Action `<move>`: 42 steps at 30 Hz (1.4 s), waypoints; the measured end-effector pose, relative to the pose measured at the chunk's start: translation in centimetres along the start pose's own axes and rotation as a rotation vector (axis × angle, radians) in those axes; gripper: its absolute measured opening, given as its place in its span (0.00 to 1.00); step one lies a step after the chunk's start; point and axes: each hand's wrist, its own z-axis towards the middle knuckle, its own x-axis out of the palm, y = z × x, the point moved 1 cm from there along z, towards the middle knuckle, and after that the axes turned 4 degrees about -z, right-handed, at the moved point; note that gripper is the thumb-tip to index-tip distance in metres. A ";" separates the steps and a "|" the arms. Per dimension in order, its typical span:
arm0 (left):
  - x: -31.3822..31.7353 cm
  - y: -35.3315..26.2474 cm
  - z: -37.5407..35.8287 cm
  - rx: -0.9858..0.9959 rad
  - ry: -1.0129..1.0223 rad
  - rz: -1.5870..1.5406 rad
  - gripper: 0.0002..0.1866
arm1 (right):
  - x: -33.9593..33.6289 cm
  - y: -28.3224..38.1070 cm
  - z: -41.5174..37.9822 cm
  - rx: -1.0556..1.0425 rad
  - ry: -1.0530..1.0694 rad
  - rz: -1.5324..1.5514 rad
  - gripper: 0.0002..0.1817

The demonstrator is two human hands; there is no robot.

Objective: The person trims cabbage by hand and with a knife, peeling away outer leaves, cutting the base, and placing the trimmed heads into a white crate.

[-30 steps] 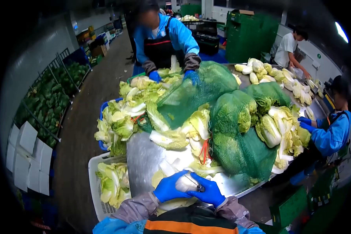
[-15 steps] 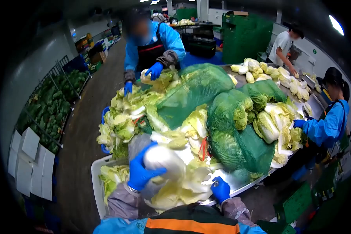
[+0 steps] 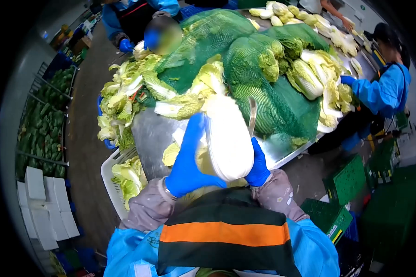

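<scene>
A pale, trimmed napa cabbage (image 3: pixel 228 138) is held nearly upright in front of my chest. My left hand (image 3: pixel 188 161), in a blue glove, grips its left side with thumb and fingers spread around it. On the other side, my gloved right hand (image 3: pixel 258 165) is closed on a knife, close against the cabbage; the handle is hidden. The short metal knife blade (image 3: pixel 252 113) points up beside the cabbage. Loose cabbage leaves (image 3: pixel 172 154) lie on the metal table (image 3: pixel 148 134) behind my left hand.
Green mesh sacks (image 3: pixel 249 69) of cabbages cover the table's middle. A white basket (image 3: pixel 110 168) with leaves stands at left. One co-worker (image 3: pixel 134 18) is across the table, another (image 3: pixel 386 87) at right. Green crates (image 3: pixel 344 182) sit on the floor at right.
My left hand has raised the cabbage and brought it right, turning it upright. The right hand has moved up beside it, with the knife blade now showing. The view has tilted downward.
</scene>
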 end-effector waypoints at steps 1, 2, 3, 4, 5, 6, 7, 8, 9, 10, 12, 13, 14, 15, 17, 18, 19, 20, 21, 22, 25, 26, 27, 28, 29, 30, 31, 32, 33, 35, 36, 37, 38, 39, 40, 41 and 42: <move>-0.2 1.9 -1.2 -0.191 -0.039 -0.302 0.56 | -1.0 -0.1 0.1 -0.027 0.019 -0.040 0.34; 0.7 3.4 -1.8 -0.273 -0.014 -0.349 0.55 | -1.6 -0.1 0.3 -0.052 0.039 -0.083 0.38; 1.9 4.7 -2.4 -0.354 0.005 -0.396 0.54 | -1.1 0.1 0.5 -0.162 0.035 -0.206 0.43; 2.9 5.1 -2.7 -0.430 0.019 -0.442 0.54 | -0.1 0.3 0.7 -0.271 0.035 -0.334 0.47; 3.3 4.5 -3.4 -0.481 -0.136 -0.925 0.54 | 1.0 0.6 0.6 -0.324 0.019 -0.402 0.51; 3.2 3.8 -3.1 -0.462 -0.168 -0.821 0.55 | 1.4 0.5 0.7 -0.353 0.012 -0.423 0.51; 2.9 3.2 -2.5 -0.441 -0.198 -0.717 0.56 | 1.6 0.5 0.8 -0.384 0.006 -0.443 0.52; 2.8 2.5 -1.9 -0.419 -0.225 -0.612 0.57 | 1.8 0.5 0.8 -0.416 -0.001 -0.463 0.52; 2.9 1.5 -1.4 -0.329 -0.177 -0.630 0.60 | 2.0 0.5 0.7 -0.421 -0.045 -0.474 0.52; 3.3 1.4 -1.4 -0.299 -0.178 -0.529 0.61 | 2.5 0.4 0.5 -0.396 -0.068 -0.467 0.52; 3.9 1.3 -1.5 -0.242 -0.183 -0.327 0.62 | 3.6 0.2 0.4 -0.343 -0.111 -0.455 0.52; 3.7 1.4 -1.4 -0.243 -0.198 -0.283 0.60 | 3.1 0.0 0.6 -0.332 -0.102 -0.526 0.50; 3.6 1.6 -1.5 -0.246 -0.212 -0.240 0.58 | 2.7 -0.2 0.6 -0.334 -0.080 -0.520 0.49; 3.5 1.8 -1.7 -0.249 -0.227 -0.198 0.56 | 2.4 -0.4 0.5 -0.336 -0.059 -0.515 0.49; 3.3 2.1 -1.9 -0.265 -0.265 -0.131 0.50 | 1.5 -0.7 0.6 -0.302 -0.035 -0.521 0.47; 3.2 2.3 -2.2 -0.283 -0.288 -0.106 0.46 | 1.1 -1.1 0.5 -0.264 -0.036 -0.530 0.47; 3.1 2.5 -2.6 -0.304 -0.308 -0.081 0.43 | 0.8 -1.5 0.3 -0.225 -0.041 -0.537 0.46; 3.1 2.9 -2.9 -0.322 -0.340 -0.128 0.39 | 0.6 -1.4 0.0 -0.168 -0.065 -0.496 0.46; 3.0 3.3 -3.0 -0.338 -0.373 -0.173 0.35 | 1.3 -0.7 -0.2 -0.114 -0.087 -0.456 0.45; 2.8 3.5 -3.1 -0.356 -0.406 -0.219 0.32 | 1.6 -0.5 -0.3 -0.058 -0.110 -0.414 0.45; 0.9 5.2 -2.6 -0.507 -0.474 -0.098 0.22 | 1.0 -1.2 -0.5 -0.010 -0.080 -0.294 0.45; -0.1 6.1 -2.1 -0.557 -0.543 -0.220 0.22 | 0.8 -1.3 -0.8 0.030 -0.082 -0.251 0.45; -1.4 5.7 -0.9 -0.529 -0.619 -0.413 0.24 | 0.3 -1.8 -0.9 0.043 -0.061 -0.193 0.45; -2.6 5.2 0.1 -0.494 -0.691 -0.607 0.26 | -0.4 -2.1 -1.0 0.077 -0.058 -0.135 0.46; -3.4 5.6 0.4 -0.533 -0.679 -0.767 0.31 | -1.1 -2.1 -1.1 0.111 -0.054 -0.079 0.46; -2.6 6.1 -0.1 -0.572 -0.617 -0.861 0.31 | -1.5 -2.1 -1.2 0.146 -0.051 -0.025 0.46; -1.0 6.7 -1.0 -0.609 -0.551 -0.953 0.33 | -1.3 -2.0 -1.2 0.079 -0.037 -0.023 0.46; 0.6 6.7 -1.8 -0.648 -0.480 -1.043 0.34 | -1.1 -1.6 -1.0 0.024 0.013 -0.169 0.46; 2.4 5.7 -2.7 -0.649 -0.365 -1.078 0.36 | -0.9 -0.7 -0.7 -0.030 0.060 -0.312 0.47; 3.4 3.8 -3.3 -0.580 -0.204 -0.939 0.39 | -1.1 1.0 0.1 -0.119 0.100 -0.613 0.48; 3.1 3.3 -3.0 -0.537 -0.193 -0.781 0.39 | -0.5 2.1 0.4 -0.111 0.115 -0.680 0.49; 2.9 3.1 -2.6 -0.487 -0.181 -0.623 0.38 | -0.7 2.1 0.2 -0.043 0.114 -0.617 0.50; 2.7 3.0 -2.4 -0.438 -0.170 -0.465 0.38 | -1.1 1.9 -0.2 0.027 0.112 -0.552 0.50; 2.7 3.2 -2.5 -0.443 -0.146 -0.421 0.40 | -1.7 1.0 -0.3 0.036 0.007 -0.564 0.48; 3.0 3.5 -2.7 -0.412 -0.195 -0.468 0.40 | 0.2 0.0 -0.2 -0.092 -0.050 -0.446 0.45; 3.2 3.9 -2.7 -0.380 -0.240 -0.512 0.41 | -0.1 -0.3 0.0 -0.099 -0.065 -0.426 0.43; 3.2 3.7 -2.6 -0.353 -0.284 -0.556 0.42 | -0.2 -0.6 0.0 -0.103 -0.083 -0.404 0.42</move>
